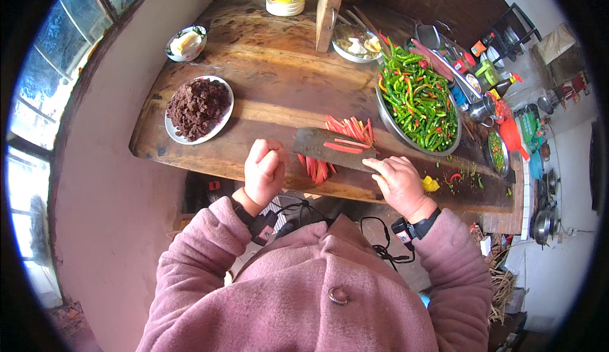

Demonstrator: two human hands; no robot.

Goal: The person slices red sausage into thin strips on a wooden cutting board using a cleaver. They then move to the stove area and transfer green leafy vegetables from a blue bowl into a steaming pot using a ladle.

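Red strips point(353, 130) lie cut, some on the knife point(311, 141) the right fingers point(382, 167) hold; left fingers point(266, 156) curl in tight. Green peppers point(419, 101) look whole.

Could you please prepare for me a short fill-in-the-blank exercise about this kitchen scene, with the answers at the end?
1. The right hand grips a cleaver, and the strips lying on its blade are coloured ____.
2. Seen from the plate of dark food, the basin of chillies stands to the ____.
3. The table has a top made of ____.

Missing words: red; right; wood.
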